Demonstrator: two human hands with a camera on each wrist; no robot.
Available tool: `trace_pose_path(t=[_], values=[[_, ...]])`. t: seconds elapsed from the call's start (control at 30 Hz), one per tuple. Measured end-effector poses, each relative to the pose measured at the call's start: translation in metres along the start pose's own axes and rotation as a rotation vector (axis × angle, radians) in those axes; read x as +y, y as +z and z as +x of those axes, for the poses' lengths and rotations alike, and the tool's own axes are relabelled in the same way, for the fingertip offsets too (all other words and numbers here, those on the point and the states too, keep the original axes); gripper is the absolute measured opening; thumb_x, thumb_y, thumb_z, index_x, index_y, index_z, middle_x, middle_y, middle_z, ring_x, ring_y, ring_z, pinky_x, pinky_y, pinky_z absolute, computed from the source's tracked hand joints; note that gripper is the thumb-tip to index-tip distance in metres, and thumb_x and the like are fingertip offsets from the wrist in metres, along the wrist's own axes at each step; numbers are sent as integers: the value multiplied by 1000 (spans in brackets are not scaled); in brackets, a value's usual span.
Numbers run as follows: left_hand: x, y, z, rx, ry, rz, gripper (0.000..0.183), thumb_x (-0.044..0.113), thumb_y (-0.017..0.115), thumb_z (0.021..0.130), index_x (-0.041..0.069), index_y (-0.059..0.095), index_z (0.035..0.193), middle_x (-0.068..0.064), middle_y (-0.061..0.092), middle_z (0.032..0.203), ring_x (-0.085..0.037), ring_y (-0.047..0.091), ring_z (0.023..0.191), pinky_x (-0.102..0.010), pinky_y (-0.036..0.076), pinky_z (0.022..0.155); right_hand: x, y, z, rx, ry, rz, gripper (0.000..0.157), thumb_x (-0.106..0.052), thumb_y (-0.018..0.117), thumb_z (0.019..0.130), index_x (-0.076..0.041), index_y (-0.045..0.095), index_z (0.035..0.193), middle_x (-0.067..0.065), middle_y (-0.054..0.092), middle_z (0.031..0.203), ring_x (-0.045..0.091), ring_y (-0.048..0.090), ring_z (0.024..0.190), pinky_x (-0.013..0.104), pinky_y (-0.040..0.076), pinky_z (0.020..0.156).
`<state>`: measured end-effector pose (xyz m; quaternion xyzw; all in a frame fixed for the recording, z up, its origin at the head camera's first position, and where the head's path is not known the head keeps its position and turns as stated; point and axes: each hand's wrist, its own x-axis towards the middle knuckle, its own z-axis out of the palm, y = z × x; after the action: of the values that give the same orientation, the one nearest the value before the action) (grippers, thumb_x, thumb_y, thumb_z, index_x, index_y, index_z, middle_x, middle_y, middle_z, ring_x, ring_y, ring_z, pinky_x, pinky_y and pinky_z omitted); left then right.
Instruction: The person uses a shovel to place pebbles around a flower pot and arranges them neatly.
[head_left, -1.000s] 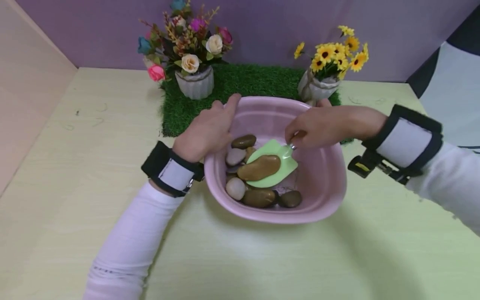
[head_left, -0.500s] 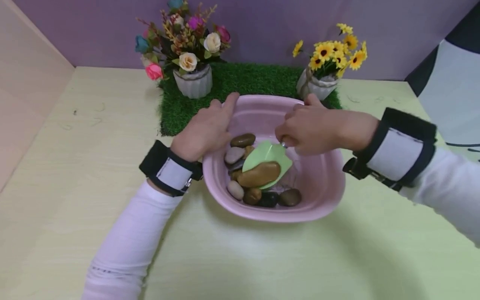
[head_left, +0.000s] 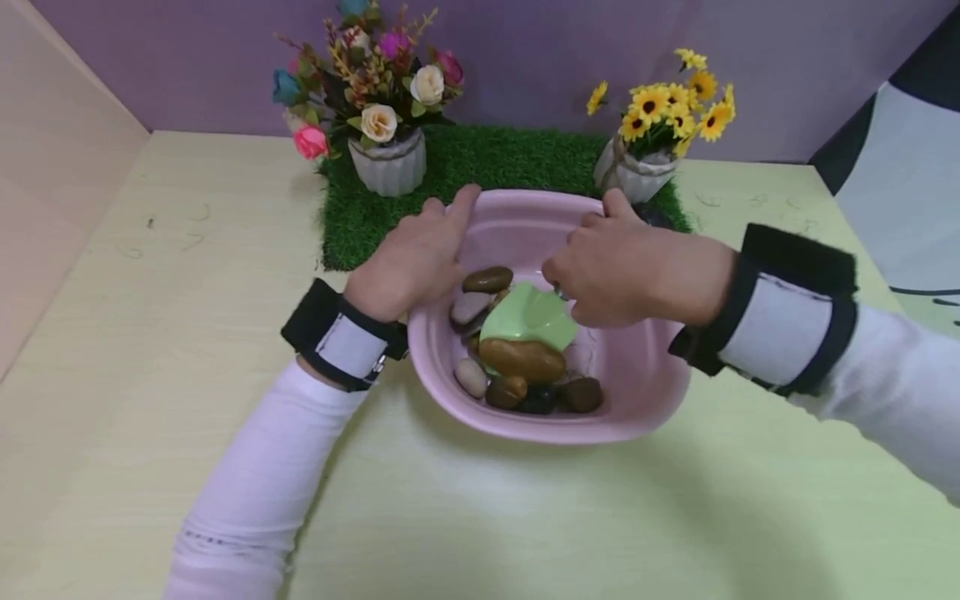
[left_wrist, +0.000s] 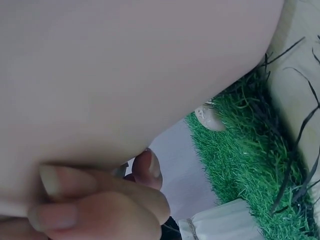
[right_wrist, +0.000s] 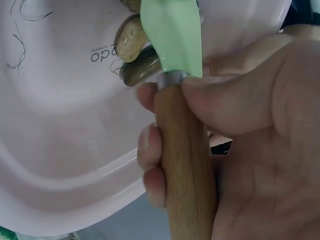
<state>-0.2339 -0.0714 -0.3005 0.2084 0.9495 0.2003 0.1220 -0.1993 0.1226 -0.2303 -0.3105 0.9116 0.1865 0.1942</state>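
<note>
A pink plastic basin [head_left: 645, 392] stands on the table, holding several smooth stones. My left hand [head_left: 408, 262] grips its left rim; in the left wrist view the fingers [left_wrist: 105, 210] are curled at the basin. My right hand [head_left: 630, 267] holds a small garden trowel [head_left: 525, 317] with a light green blade. The fingers wrap its wooden handle [right_wrist: 185, 165] in the right wrist view, near the metal collar. The blade is tilted inside the basin, and a long brown stone [head_left: 522, 360] lies across its lower edge. A white stone [head_left: 471, 377] lies close by.
Behind the basin lies a green artificial grass mat [head_left: 517, 158]. On it stand a pot of mixed flowers [head_left: 390, 162] at left and a pot of yellow flowers [head_left: 633, 171] at right. A dark stone [head_left: 654, 216] shows beside my right hand. Thin dark strands lie on the table.
My right hand has moved a little left and turned, tilting the trowel. The long brown stone has slid toward the basin's near side, down to the blade's edge. My left hand stays put.
</note>
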Motion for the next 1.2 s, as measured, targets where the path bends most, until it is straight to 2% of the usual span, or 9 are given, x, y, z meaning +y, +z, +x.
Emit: trace_pose_path(t=[0.1,0.2,0.3,0.37,0.43,0.53,0.77,0.9,1.2], values=[[0,0,0,-1,-2,-4,78,14,55,98,20,6,159,-27,44,135,-37,59,104,-44,56,79,-3,-1,-1,-21,35,2,23,-18,65,87,-21,69,110,-4,67,89,25,50,86,49,24,89],[0,0,-1,-1,-8,-9,78,14,54,99,21,5,159,-26,44,135,-36,60,102,-42,56,77,-13,1,-3,11,34,-63,12,-24,65,86,-19,68,97,0,64,82,26,51,83,50,28,89],[1,-1,-2,10,-5,-4,78,14,54,99,21,6,159,-26,44,133,-35,60,99,-41,56,75,-20,4,-4,53,29,-128,11,-28,65,85,-17,64,86,3,60,77,28,54,81,52,33,90],[1,-1,-2,20,-1,-4,77,13,54,98,20,6,159,-26,45,132,-35,60,97,-41,56,74,-21,4,-2,56,23,-104,9,-26,64,86,-17,63,83,3,60,76,28,54,81,51,33,91],[1,0,-2,20,2,-2,77,12,54,98,20,7,159,-26,46,132,-35,60,97,-41,56,74,-17,3,1,32,27,-39,4,-21,62,87,-19,65,86,1,62,79,26,53,82,50,31,91],[1,1,-2,11,5,-7,77,12,54,98,19,6,159,-27,45,133,-35,61,97,-41,56,74,-10,2,5,-3,16,34,11,-18,59,89,-22,69,92,-3,67,84,23,52,82,48,28,90],[2,0,-2,13,2,-1,80,9,55,96,19,7,159,-27,46,131,-34,61,91,-40,56,70,-5,-8,13,-13,-30,19,19,-13,54,88,-21,70,88,-2,64,73,23,53,78,48,24,89],[2,1,-1,5,-2,-3,80,11,55,97,19,6,159,-27,45,133,-35,61,95,-41,56,73,-5,-11,13,-59,-26,32,20,-13,54,87,-22,72,91,-3,66,77,22,53,79,47,23,90],[1,1,0,7,0,-4,78,10,53,98,20,6,159,-27,44,137,-34,60,95,-41,55,74,1,7,0,-54,-76,164,20,-22,64,88,-26,73,106,-8,73,103,20,61,103,56,27,99]])
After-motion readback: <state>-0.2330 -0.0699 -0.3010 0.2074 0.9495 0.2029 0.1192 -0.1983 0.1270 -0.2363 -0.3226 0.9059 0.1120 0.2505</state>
